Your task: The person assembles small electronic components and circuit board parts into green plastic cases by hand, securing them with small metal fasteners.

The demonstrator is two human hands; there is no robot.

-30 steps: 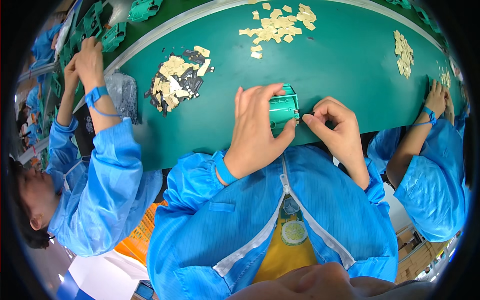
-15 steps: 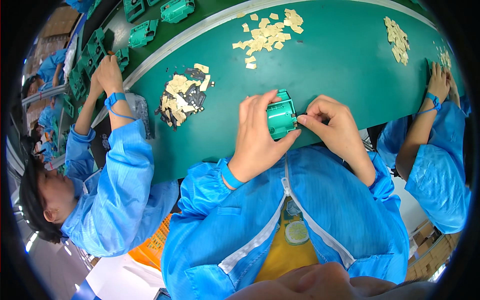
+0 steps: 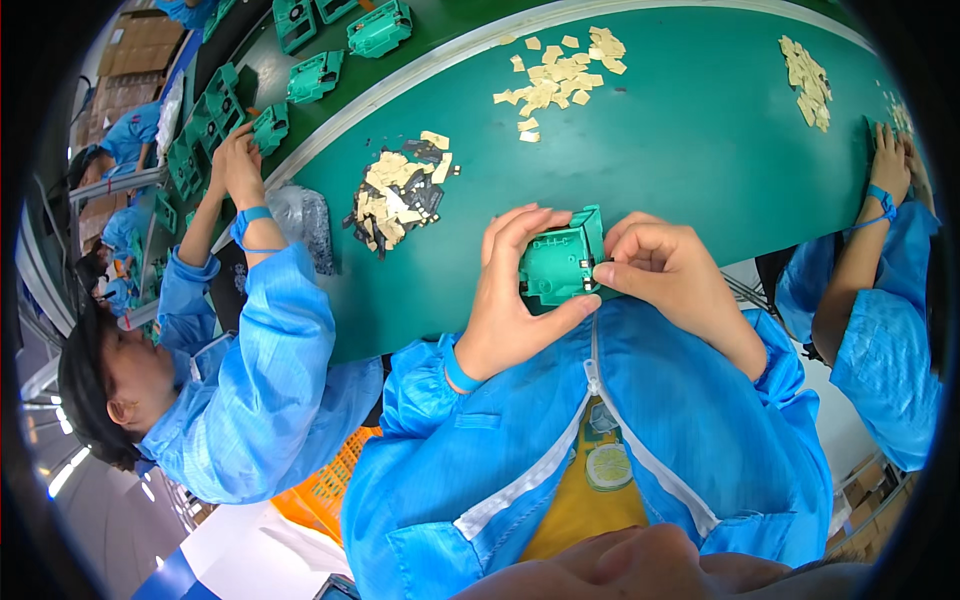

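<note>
Green housing (image 3: 556,265) at desk (image 3: 690,150) near edge — my left hand (image 3: 510,300) clamps it, right hand (image 3: 665,275) pinches its right side; open desk beyond housing.

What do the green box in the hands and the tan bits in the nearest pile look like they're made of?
Green box: likely moulded plastic, semi-matte, with crisp ribs and an even colour. Tan bits: thin and flat, maybe paper or card backing, mixed with black pieces whose material is unclear.
</note>
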